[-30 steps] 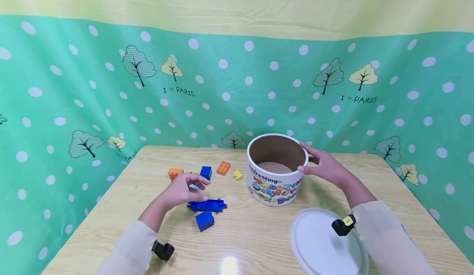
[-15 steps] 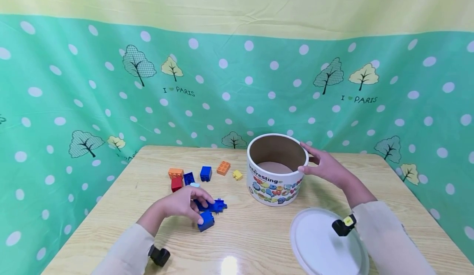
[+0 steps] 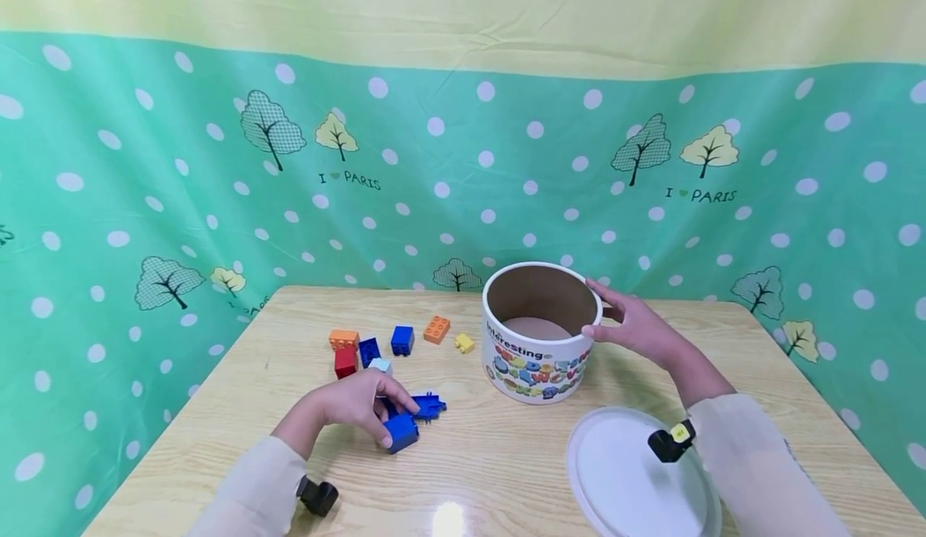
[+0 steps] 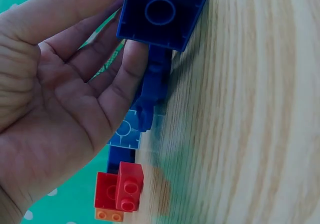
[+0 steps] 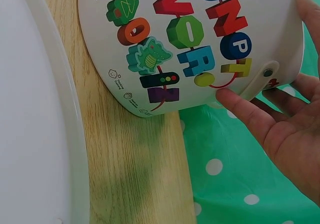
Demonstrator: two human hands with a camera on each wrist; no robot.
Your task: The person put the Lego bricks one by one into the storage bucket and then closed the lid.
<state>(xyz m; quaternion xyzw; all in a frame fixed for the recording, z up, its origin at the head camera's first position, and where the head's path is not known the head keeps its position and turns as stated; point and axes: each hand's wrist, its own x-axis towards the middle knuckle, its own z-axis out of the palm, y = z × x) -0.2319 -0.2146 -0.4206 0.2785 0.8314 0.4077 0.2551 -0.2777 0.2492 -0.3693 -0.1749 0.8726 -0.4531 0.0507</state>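
Note:
In the head view my left hand (image 3: 358, 405) is at a blue block (image 3: 401, 432) on the table, thumb on its near side and fingers behind it, pinching it. The left wrist view shows the block's hollow underside (image 4: 160, 11). Just beyond lies a flat blue toy base (image 3: 430, 407), partly covered by my fingers. My right hand (image 3: 637, 328) holds the right side of a white printed bucket (image 3: 538, 368), which stands upright with its top uncovered. In the right wrist view, the thumb presses the bucket's outer wall (image 5: 187, 31) beside its strap handle (image 5: 260, 78).
A white round lid (image 3: 637, 473) lies in front of the bucket. Behind my left hand are a light blue block (image 3: 380, 366), a red block (image 3: 346, 362), an orange block (image 3: 343, 338), two blue blocks (image 3: 402, 340), an orange brick (image 3: 436, 329) and a yellow piece (image 3: 465, 342).
My left hand has come down from above the blue base onto the near blue block and taken hold of it. The base has shifted slightly. My right hand and the bucket stay put.

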